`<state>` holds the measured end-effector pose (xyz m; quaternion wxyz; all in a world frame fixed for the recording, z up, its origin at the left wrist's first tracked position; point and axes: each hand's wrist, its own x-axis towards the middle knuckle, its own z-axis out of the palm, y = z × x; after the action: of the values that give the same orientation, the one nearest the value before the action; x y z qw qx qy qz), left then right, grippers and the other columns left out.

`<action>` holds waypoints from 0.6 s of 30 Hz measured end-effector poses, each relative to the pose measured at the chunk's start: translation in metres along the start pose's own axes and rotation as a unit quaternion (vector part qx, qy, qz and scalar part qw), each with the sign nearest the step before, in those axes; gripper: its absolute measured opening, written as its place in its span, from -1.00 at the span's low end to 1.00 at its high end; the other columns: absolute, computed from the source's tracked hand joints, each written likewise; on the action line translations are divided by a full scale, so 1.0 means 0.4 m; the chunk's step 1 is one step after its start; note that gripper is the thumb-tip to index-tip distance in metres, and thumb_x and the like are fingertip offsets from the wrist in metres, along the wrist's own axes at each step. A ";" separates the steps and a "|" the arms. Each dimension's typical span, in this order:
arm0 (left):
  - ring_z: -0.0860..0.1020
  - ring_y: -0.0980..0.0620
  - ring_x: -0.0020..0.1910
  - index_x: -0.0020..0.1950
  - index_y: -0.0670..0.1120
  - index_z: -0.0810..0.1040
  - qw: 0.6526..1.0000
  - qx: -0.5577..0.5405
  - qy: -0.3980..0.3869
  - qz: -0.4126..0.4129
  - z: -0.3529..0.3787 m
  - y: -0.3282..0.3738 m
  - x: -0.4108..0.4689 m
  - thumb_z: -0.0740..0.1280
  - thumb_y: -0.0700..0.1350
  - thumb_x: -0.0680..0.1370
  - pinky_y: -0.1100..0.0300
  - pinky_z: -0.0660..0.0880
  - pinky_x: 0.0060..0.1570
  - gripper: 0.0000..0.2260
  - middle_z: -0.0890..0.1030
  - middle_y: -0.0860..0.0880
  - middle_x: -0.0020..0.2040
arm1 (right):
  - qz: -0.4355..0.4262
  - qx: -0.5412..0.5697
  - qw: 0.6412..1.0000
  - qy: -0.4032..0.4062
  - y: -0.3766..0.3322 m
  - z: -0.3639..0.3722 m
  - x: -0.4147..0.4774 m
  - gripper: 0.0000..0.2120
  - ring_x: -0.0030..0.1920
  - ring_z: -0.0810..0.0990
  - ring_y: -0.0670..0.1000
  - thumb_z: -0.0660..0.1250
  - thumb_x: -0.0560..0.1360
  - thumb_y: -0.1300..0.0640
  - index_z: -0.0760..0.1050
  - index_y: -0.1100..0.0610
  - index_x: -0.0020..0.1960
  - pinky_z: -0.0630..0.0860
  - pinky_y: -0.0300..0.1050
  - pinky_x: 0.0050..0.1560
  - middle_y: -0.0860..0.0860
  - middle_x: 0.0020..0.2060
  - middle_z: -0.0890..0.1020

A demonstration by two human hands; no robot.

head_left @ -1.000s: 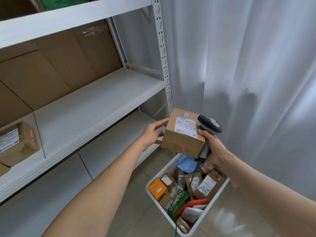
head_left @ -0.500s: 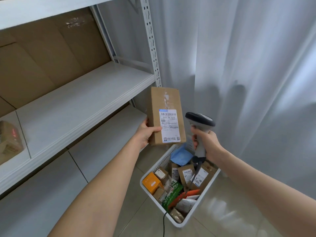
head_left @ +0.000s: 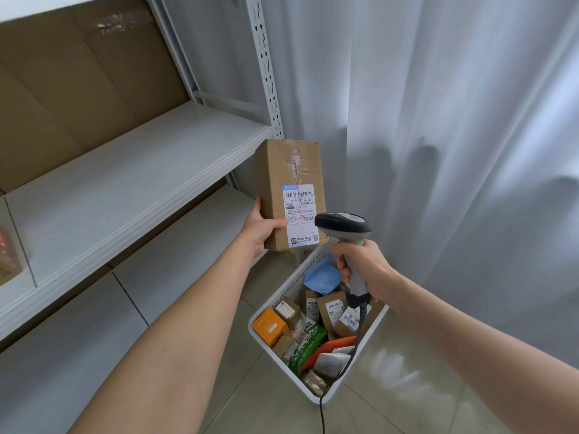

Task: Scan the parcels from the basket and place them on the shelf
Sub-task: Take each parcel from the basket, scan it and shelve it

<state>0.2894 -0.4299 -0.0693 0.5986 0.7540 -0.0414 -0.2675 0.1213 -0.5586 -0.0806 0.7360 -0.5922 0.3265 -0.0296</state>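
**Scan step: parcel up in front of scanner, not yet shelved**

Left hand (head_left: 261, 228) grips the brown cardboard parcel (head_left: 282, 170) at its lower left edge, thumb across the front face and fingers hidden behind. The parcel is upright in the air, above the far end of the basket (head_left: 275, 361) and just right of the shelf (head_left: 125, 189) front corner. Its white label (head_left: 300, 214) faces the camera.

Right hand (head_left: 363, 264) is wrapped around the handle of the scanner (head_left: 343, 225). The scanner head sits just in front of the label's lower right corner. A faint reddish trace lies on the lower barcode, so I judge the scan to be in hand. Whether it has registered cannot be told.

The basket stands on the floor, full of small boxes and pouches. The scanner cable (head_left: 322, 415) runs down over its near rim.

Risks from here:
- The scanner head is very close to the label and covers part of it. The beam may miss the barcode, giving no read or a misread.
- The one-handed grip is low on a tall box. A quick swing to the shelf could tip it out of the thumb.
- The cable hangs over the packed basket. Pulling the right hand away could snag it on a pouch or the rim.
- The box corner is near the shelf upright and could knock it on the way in.
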 end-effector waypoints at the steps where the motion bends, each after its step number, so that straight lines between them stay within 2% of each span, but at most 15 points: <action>1: 0.49 0.04 0.01 0.48 0.08 0.24 1.000 0.002 0.002 0.001 -0.002 0.001 0.002 0.38 -0.36 0.46 0.06 0.45 -0.10 -0.31 0.52 0.04 0.12 | 0.000 -0.003 1.000 0.001 -0.002 0.000 -0.001 -0.85 -0.56 0.36 -0.02 0.30 0.50 0.29 0.44 0.25 -0.26 0.38 -0.23 -0.50 0.08 -0.52 0.48; 5: 0.48 0.02 0.03 0.45 0.08 0.26 1.000 0.007 0.004 0.000 -0.010 0.001 -0.001 0.39 -0.35 0.47 0.02 0.43 -0.05 -0.35 0.52 0.03 0.14 | -0.003 -0.012 1.000 -0.004 -0.008 0.002 -0.006 -0.87 -0.57 0.36 -0.03 0.29 0.51 0.29 0.45 0.27 -0.22 0.39 -0.23 -0.51 0.08 -0.51 0.47; 10: 0.49 0.04 -0.02 0.44 0.09 0.27 1.000 0.003 0.011 -0.005 -0.036 0.011 -0.033 0.38 -0.33 0.48 0.10 0.44 -0.25 -0.38 0.52 0.03 0.13 | -0.024 0.015 0.999 -0.016 -0.017 0.025 -0.007 -0.93 -0.53 0.40 -0.03 0.31 0.52 0.25 0.50 0.28 -0.08 0.43 -0.20 -0.44 0.11 -0.45 0.52; 12: 0.49 0.08 -0.07 0.43 0.09 0.29 1.000 0.005 0.021 -0.002 -0.060 0.018 -0.056 0.39 -0.32 0.48 0.12 0.44 -0.29 -0.39 0.52 0.05 0.10 | -0.036 0.028 0.999 -0.010 -0.031 0.049 -0.004 -0.93 -0.51 0.41 -0.03 0.33 0.51 0.23 0.50 0.25 -0.10 0.45 -0.17 -0.40 0.11 -0.41 0.53; 15: 0.48 0.11 -0.08 0.39 0.09 0.32 0.999 -0.002 0.052 -0.001 -0.124 0.025 -0.100 0.40 -0.28 0.48 0.02 0.46 -0.13 -0.44 0.53 0.09 0.05 | -0.046 0.030 0.998 0.013 -0.051 0.102 0.011 -0.90 -0.44 0.48 -0.04 0.37 0.51 0.16 0.48 0.17 -0.12 0.51 -0.18 -0.37 0.08 -0.35 0.54; 18: 0.48 0.08 -0.04 0.34 0.10 0.32 0.996 -0.017 0.088 -0.002 -0.218 0.028 -0.159 0.41 -0.24 0.49 -0.13 0.46 0.06 -0.48 0.51 0.14 -0.03 | -0.060 0.026 0.998 -0.009 -0.069 0.185 0.026 -0.84 -0.20 0.56 0.04 0.41 0.49 0.12 0.47 0.12 0.00 0.54 -0.14 -0.29 0.08 -0.20 0.58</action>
<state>0.2775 -0.3321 -0.0243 0.6125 0.7642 0.0175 -0.2015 0.1770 -0.5084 -0.0544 0.7510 -0.5918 0.2827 -0.0769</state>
